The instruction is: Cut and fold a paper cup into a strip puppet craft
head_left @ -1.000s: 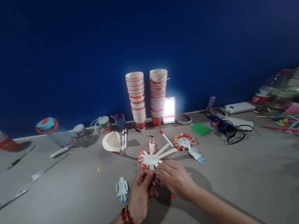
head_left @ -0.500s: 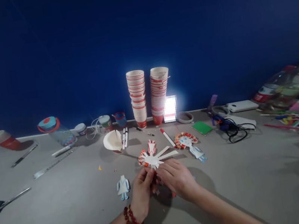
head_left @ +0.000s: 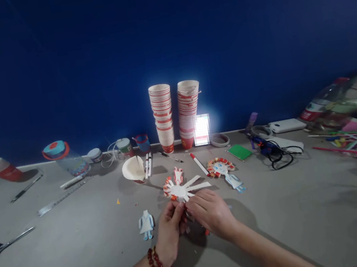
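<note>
A cut-up paper cup [head_left: 178, 191], its side slit into strips that fan out from a round white base, is held between my two hands. Strips on its left are curled into red and white rolls; those on the right stick out straight. My left hand [head_left: 171, 230] pinches its near edge, fingers closed. My right hand [head_left: 210, 212] is closed on the near strips from the other side, its fingertips partly hidden. Just beyond lies a red-edged paper figure [head_left: 178, 176]. A blue-edged paper figure [head_left: 146, 225] lies left of my left hand.
Two tall paper cup stacks [head_left: 163, 118] stand by the blue wall. A finished-looking curled paper head [head_left: 218, 168], a red-capped marker [head_left: 199, 165] and a green square [head_left: 240, 151] lie at right. Scissors [head_left: 3, 248], a ruler [head_left: 60, 198] and a cut cup [head_left: 132, 169] are at left.
The view has shifted slightly, so the table items sit a little further left. Both hands stay together on the cut cup, with only slight finger movement.
</note>
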Motion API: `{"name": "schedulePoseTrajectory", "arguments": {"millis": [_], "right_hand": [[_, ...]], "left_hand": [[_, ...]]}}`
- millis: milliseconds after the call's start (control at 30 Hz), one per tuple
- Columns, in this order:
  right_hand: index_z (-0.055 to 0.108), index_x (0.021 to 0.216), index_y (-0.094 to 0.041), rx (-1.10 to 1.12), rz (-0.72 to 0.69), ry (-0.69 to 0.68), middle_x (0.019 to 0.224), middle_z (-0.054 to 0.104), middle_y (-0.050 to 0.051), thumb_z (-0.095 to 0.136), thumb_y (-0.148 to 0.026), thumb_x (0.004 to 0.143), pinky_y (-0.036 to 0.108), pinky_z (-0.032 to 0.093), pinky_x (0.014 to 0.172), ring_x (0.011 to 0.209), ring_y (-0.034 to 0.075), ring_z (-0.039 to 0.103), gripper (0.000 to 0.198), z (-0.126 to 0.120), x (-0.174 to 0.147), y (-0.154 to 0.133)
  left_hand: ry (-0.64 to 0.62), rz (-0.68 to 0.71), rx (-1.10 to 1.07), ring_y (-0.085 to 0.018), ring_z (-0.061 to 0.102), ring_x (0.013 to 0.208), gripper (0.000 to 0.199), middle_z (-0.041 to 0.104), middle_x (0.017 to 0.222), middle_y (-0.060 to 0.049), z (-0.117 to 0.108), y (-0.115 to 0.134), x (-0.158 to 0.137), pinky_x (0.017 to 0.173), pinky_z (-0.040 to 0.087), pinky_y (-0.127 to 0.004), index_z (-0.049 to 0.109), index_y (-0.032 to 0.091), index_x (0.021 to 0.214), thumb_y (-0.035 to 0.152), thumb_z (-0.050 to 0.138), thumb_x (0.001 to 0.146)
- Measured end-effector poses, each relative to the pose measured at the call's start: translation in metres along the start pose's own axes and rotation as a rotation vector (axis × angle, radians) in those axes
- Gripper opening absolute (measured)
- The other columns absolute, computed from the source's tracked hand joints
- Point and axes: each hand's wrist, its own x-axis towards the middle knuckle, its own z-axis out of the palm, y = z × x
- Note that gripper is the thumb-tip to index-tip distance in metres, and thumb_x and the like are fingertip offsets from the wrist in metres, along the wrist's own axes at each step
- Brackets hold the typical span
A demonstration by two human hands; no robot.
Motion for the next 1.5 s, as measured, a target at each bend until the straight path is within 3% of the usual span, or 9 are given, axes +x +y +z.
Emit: {"name": "schedulePoseTrajectory", "arguments": {"millis": [233,467,733,900,1033,1167,1333,1500], "right_hand": [[0.061,0.076,-0.018,-0.037,-0.043,-0.032,0.07,0.063,0.003,0.041,-0.02,0.103,0.031,0.037,0.064,0.066,0.016,0.052,0.033,0.0003,-0.0002,0.0038],[0.065,0.086,-0.019,-0.055,0.007,0.018,0.08,0.068,0.004,0.049,-0.02,0.1,0.031,0.04,0.07,0.073,0.016,0.056,0.021,0.0037,-0.0055,0.0018],[0.062,0.077,-0.019,-0.04,-0.001,0.003,0.075,0.066,0.004,0.045,-0.019,0.101,0.03,0.037,0.064,0.066,0.016,0.052,0.03,0.0008,-0.0027,0.0039],[0.063,0.083,-0.018,0.003,0.003,-0.04,0.077,0.066,0.004,0.045,-0.02,0.101,0.03,0.039,0.065,0.069,0.016,0.055,0.026,-0.0008,-0.0038,0.0075],[0.065,0.094,-0.017,0.01,0.008,-0.001,0.087,0.07,0.007,0.046,-0.018,0.1,0.032,0.043,0.07,0.077,0.018,0.06,0.019,0.0003,-0.0056,0.005],[0.065,0.091,-0.017,0.001,0.015,0.007,0.083,0.07,0.007,0.046,-0.016,0.099,0.031,0.042,0.068,0.074,0.018,0.059,0.021,-0.0001,-0.005,0.0028],[0.064,0.086,-0.017,0.017,-0.004,-0.037,0.078,0.068,0.005,0.047,-0.018,0.1,0.031,0.041,0.066,0.071,0.018,0.057,0.022,-0.0015,-0.0038,0.0051],[0.064,0.087,-0.018,0.01,0.001,-0.009,0.084,0.07,0.006,0.047,-0.018,0.099,0.031,0.042,0.07,0.073,0.017,0.059,0.021,-0.0006,-0.0049,0.0047]], "left_hand": [[-0.085,-0.036,-0.017,-0.003,0.035,0.041,0.04,0.054,0.056,0.005,-0.0002,0.0016,0.0028,0.042,0.024,-0.018,0.055,0.016,0.07,0.05,0.075,0.074],[0.02,-0.046,-0.076,-0.003,0.033,0.041,0.046,0.048,0.05,0.009,0.0009,-0.0008,0.0051,0.04,0.02,-0.017,0.051,0.018,0.071,0.05,0.083,0.062],[-0.051,0.069,0.013,-0.004,0.039,0.042,0.037,0.056,0.058,0.005,0.0008,-0.0036,0.0036,0.041,0.028,-0.018,0.058,0.017,0.078,0.049,0.076,0.073],[-0.037,0.049,-0.019,-0.006,0.043,0.046,0.038,0.057,0.062,0.005,0.0037,0.0006,0.0009,0.043,0.033,-0.018,0.059,0.016,0.083,0.045,0.079,0.07],[-0.003,0.036,-0.034,-0.004,0.037,0.043,0.038,0.053,0.057,0.007,0.003,0.0008,0.0008,0.041,0.029,-0.017,0.057,0.017,0.081,0.045,0.079,0.07],[-0.002,0.051,-0.048,-0.004,0.036,0.042,0.038,0.051,0.055,0.008,0.0004,-0.0032,0.0026,0.041,0.029,-0.018,0.057,0.017,0.079,0.047,0.079,0.069],[-0.045,0.062,0.008,-0.005,0.041,0.044,0.037,0.059,0.062,0.002,0.0006,-0.0067,0.004,0.042,0.031,-0.02,0.06,0.016,0.076,0.05,0.075,0.073],[-0.043,0.075,0.009,-0.005,0.036,0.041,0.04,0.053,0.056,0.006,0.0035,-0.0028,0.001,0.042,0.03,-0.02,0.055,0.017,0.071,0.051,0.075,0.072]]}}
